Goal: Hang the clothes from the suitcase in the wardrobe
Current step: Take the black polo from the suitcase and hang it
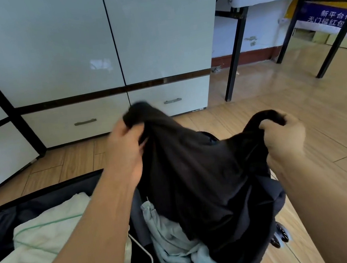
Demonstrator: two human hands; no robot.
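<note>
Lifting a black garment [197,172] out of the suitcase [4,217]: L hand [124,150] w/ fingers curled round one bunched corner, R hand [282,137] pinching the other. Cloth hangs between the fingers, its lower end touching the pale blue clothes [170,236] below. Step: garment pickup, early in task. Next prob needs the white hanger [140,260], under the L forearm, then opening the closed wardrobe [91,43] beyond the fingertips.
</note>
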